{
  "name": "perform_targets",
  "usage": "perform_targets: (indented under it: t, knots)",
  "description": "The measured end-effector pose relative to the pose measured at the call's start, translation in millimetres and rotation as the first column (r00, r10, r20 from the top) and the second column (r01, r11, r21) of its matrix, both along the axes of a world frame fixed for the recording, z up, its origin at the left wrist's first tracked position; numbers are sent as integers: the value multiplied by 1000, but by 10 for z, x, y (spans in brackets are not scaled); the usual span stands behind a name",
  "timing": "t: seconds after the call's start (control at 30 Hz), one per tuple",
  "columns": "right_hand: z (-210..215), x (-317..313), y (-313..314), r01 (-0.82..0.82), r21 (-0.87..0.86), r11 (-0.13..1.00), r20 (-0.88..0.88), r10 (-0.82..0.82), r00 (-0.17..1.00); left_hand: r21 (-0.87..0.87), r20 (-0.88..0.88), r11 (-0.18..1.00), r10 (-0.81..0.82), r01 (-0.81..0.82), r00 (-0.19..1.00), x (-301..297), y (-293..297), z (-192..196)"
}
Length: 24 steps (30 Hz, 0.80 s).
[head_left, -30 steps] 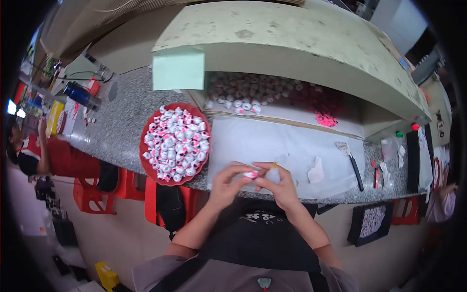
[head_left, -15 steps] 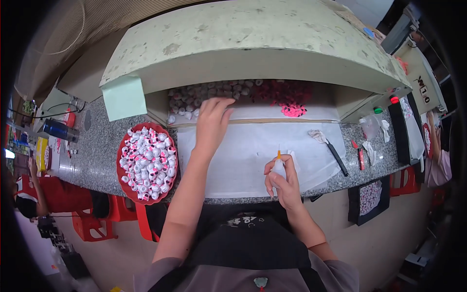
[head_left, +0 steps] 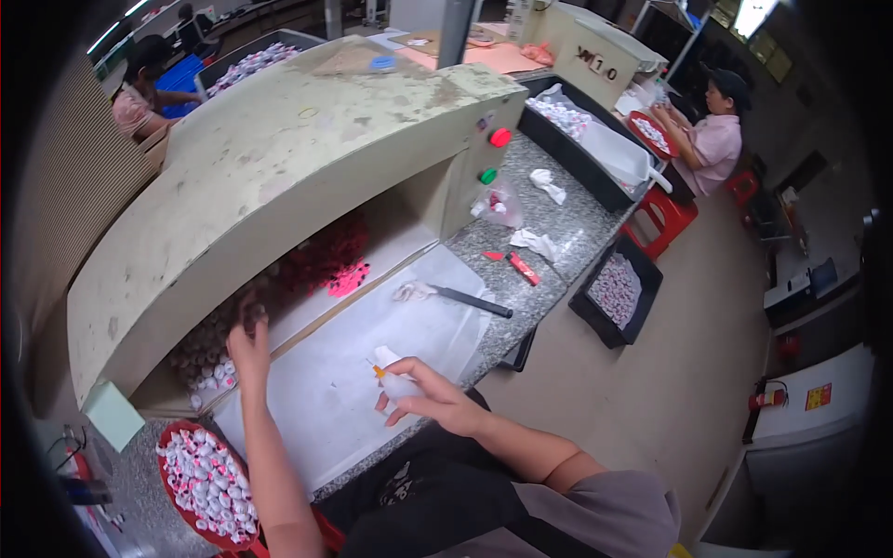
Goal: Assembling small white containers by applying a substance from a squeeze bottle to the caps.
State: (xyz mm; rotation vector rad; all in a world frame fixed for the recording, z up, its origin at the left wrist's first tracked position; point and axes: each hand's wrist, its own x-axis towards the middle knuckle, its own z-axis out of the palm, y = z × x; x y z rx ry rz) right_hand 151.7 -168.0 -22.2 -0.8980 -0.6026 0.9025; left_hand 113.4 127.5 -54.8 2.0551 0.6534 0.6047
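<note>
My right hand (head_left: 435,402) is closed round a small translucent squeeze bottle (head_left: 400,386) with an orange needle tip, held over the white sheet (head_left: 326,409). My left hand (head_left: 249,344) reaches into the open-fronted box (head_left: 279,195). Its fingertips are in shadow among small white rounded pieces (head_left: 219,377), so whether they grip one is hidden. Farther right inside the box lies a pile of pink pieces with dark dots (head_left: 349,277). Beside my left forearm stands a red basin (head_left: 167,479) heaped with white, pink and black small figures.
A dark-handled tool (head_left: 474,301) lies on the sheet's right part. Past it are a red marker-like item (head_left: 523,269), crumpled tissues (head_left: 535,244) and a plastic bag (head_left: 498,205). A black tray (head_left: 595,321) of pieces stands low at right. Co-workers sit at far right and far left.
The view has swung to the right and tilted. My left hand has gone from the box's front edge deeper in among the white pieces. My right hand still holds the bottle.
</note>
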Motion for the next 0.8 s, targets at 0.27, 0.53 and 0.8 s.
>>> perform_targets:
  t: [0.27, 0.53, 0.8]
  knots:
    - [344, -181, 218, 295, -54, 954, 38, -293, 955, -735, 515, 607, 208, 303, 831, -869, -986, 251]
    - [449, -484, 483, 379, 244, 893, 311, -442, 841, -659, 671, 609, 212, 441, 710, -1400, -1280, 371]
    - [548, -589, 376, 154, 405, 901, 697, -413, 586, -663, 650, 618, 193, 423, 735, -1445, -1368, 511]
